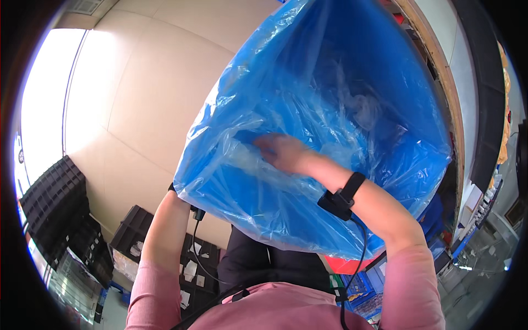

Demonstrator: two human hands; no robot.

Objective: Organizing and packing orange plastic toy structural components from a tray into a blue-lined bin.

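Head view showed a large blue plastic bag (330, 110) raised overhead; the right hand (283, 152) lay inside it, its grip loosely open against the film; the left hand (177, 190) was hidden under the bag's lower edge, its grip impossible to tell; black crates (52, 203) stood below-left.

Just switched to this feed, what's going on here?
A person in pink sleeves holds a large blue plastic bag up in front of them. The right hand presses flat on the bag's outside, fingers spread. The left hand is hidden behind the bag's lower left edge. Black crates are stacked at left.
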